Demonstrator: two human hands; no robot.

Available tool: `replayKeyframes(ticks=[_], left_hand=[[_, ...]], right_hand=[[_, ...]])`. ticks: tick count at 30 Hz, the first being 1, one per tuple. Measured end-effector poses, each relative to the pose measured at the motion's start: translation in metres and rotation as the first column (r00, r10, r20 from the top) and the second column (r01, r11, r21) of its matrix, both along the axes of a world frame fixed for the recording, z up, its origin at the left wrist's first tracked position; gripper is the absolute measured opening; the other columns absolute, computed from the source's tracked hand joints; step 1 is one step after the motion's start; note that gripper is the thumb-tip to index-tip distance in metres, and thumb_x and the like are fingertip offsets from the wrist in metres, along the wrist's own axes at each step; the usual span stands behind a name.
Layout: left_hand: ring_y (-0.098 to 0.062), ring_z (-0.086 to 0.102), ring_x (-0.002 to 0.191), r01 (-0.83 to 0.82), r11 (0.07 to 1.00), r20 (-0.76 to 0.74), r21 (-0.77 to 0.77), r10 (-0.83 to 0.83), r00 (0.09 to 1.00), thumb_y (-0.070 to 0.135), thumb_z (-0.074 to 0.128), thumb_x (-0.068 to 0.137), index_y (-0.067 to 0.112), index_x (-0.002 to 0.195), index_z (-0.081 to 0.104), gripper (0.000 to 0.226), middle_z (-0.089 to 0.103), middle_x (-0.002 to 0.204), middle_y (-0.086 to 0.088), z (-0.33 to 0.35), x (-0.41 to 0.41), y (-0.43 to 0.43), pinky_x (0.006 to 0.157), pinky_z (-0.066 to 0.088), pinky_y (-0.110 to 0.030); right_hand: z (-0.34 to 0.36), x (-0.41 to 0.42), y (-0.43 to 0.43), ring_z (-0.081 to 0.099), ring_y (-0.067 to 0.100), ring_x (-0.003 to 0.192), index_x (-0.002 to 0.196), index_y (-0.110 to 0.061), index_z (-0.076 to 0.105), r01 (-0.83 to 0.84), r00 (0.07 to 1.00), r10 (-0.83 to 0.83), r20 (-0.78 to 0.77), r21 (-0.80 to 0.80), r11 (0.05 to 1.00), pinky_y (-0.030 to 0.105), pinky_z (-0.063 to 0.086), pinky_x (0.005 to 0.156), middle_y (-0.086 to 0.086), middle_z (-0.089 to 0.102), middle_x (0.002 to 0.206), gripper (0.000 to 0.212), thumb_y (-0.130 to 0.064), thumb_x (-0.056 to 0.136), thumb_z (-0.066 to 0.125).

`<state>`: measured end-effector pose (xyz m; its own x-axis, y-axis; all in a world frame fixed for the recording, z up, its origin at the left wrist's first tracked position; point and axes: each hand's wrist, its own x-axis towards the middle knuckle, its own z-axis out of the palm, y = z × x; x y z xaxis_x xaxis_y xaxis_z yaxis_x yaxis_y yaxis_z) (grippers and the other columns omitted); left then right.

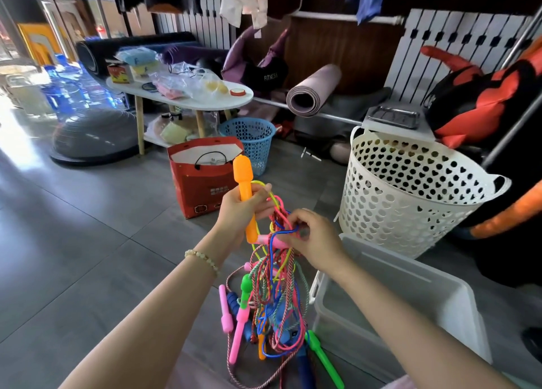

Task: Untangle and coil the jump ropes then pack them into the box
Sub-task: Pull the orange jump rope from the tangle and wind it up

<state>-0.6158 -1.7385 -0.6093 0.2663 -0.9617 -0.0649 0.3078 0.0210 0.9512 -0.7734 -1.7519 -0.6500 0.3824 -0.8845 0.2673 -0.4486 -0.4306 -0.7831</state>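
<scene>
Dangling low beside the box (410, 274), the limp, light jump ropes (275, 286) are hanging knotted while my left hand (239, 210) is gripping one rigid orange handle (243, 177), probably the surest hold, and my right hand (318, 236) is pinching the slippery cords (289, 231).

Left hand (239, 210) grips orange handle (245, 183); right hand (315, 237) pinches tangled ropes (275, 286).

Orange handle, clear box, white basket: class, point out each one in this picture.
orange handle (242, 166), head view, on its bulbous top end.
clear box (410, 286), head view, on its far wall.
white basket (410, 195), head view, on its perforated front wall.
</scene>
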Motion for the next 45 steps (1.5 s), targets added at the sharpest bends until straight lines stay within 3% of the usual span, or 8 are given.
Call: replayKeyframes(ticks=[4,9,15,21,27,36,41,45], left_hand=[[-0.012,0.068,0.061,-0.022,1.000,-0.051,-0.012,0.021,0.998,0.012,0.063,0.089,0.008,0.081,0.057,0.011,0.064,0.069,-0.003,0.002,0.006,0.000,0.059,0.057,-0.022],[-0.010,0.068,0.060,-0.021,1.000,-0.071,-0.006,0.020,0.997,0.013,0.063,0.090,0.009,0.082,0.057,0.011,0.063,0.075,-0.007,0.003,0.008,-0.002,0.061,0.057,-0.022],[-0.012,0.069,0.065,0.023,1.000,-0.104,-0.010,-0.024,0.994,0.011,0.062,0.091,0.007,0.085,0.057,0.009,0.062,0.079,-0.009,0.001,-0.007,-0.001,0.069,0.059,-0.025],[-0.015,0.068,0.069,0.007,1.000,-0.183,0.000,-0.007,0.983,0.008,0.059,0.092,0.005,0.082,0.056,0.011,0.061,0.078,-0.010,0.003,-0.010,0.001,0.073,0.059,-0.027],[-0.015,0.070,0.070,0.022,1.000,-0.205,0.004,-0.021,0.979,0.009,0.060,0.092,0.003,0.086,0.057,0.009,0.064,0.081,-0.011,0.002,-0.011,0.001,0.068,0.059,-0.025],[-0.014,0.070,0.069,0.004,1.000,-0.206,-0.011,-0.006,0.979,0.010,0.059,0.093,0.006,0.084,0.056,0.010,0.062,0.079,-0.009,0.004,-0.005,-0.002,0.066,0.059,-0.024],[-0.014,0.070,0.073,0.105,0.994,-0.033,-0.039,-0.107,0.994,0.013,0.060,0.092,0.008,0.089,0.056,0.007,0.064,0.087,-0.010,0.007,0.000,-0.001,0.066,0.057,-0.023],[-0.018,0.071,0.078,0.224,0.974,0.143,-0.041,-0.216,0.966,0.014,0.061,0.090,0.004,0.092,0.058,0.011,0.065,0.082,-0.007,0.007,-0.002,0.002,0.070,0.058,-0.027]], right_hand=[[-0.001,-0.004,0.004,0.053,0.012,0.070,0.071,-0.019,0.059,-0.065,0.993,0.055,0.103,0.091,0.994,0.024,0.043,0.066,0.008,0.060,0.083,0.041,-0.053,0.061,0.079],[0.002,-0.013,0.001,0.052,0.009,0.073,0.085,-0.019,0.065,-0.019,0.996,0.010,0.086,0.101,0.995,0.015,0.040,0.064,0.004,0.064,0.091,0.024,-0.032,0.071,0.080],[-0.011,0.003,0.009,0.044,0.007,0.056,0.071,-0.021,0.059,-0.001,1.000,0.002,-0.002,0.163,0.987,0.028,0.038,0.060,-0.004,0.056,0.065,0.030,-0.042,0.068,0.081],[-0.018,0.010,0.016,0.052,0.008,0.060,0.086,-0.041,0.043,0.055,0.998,-0.055,-0.004,0.172,0.984,0.040,0.049,0.068,-0.010,0.055,0.064,0.042,-0.060,0.061,0.071],[-0.014,0.017,0.016,0.049,0.009,0.066,0.091,-0.036,0.055,0.063,0.989,-0.063,0.136,0.008,0.998,0.042,0.047,0.062,-0.013,0.049,0.079,0.029,-0.051,0.071,0.069],[-0.015,0.017,0.017,0.048,0.011,0.067,0.074,-0.022,0.057,-0.001,0.977,-0.067,0.201,0.322,0.947,0.025,0.042,0.067,0.001,0.057,0.076,0.018,-0.024,0.077,0.075],[0.004,0.006,0.009,0.059,0.013,0.074,0.086,-0.021,0.060,-0.067,0.932,-0.071,0.355,0.362,0.930,0.030,0.049,0.070,-0.001,0.062,0.083,0.006,-0.017,0.087,0.065],[0.011,0.000,0.007,0.060,0.009,0.076,0.088,-0.026,0.067,-0.090,0.930,-0.017,0.368,0.271,0.958,0.025,0.050,0.073,-0.007,0.066,0.080,0.017,-0.009,0.086,0.065]])
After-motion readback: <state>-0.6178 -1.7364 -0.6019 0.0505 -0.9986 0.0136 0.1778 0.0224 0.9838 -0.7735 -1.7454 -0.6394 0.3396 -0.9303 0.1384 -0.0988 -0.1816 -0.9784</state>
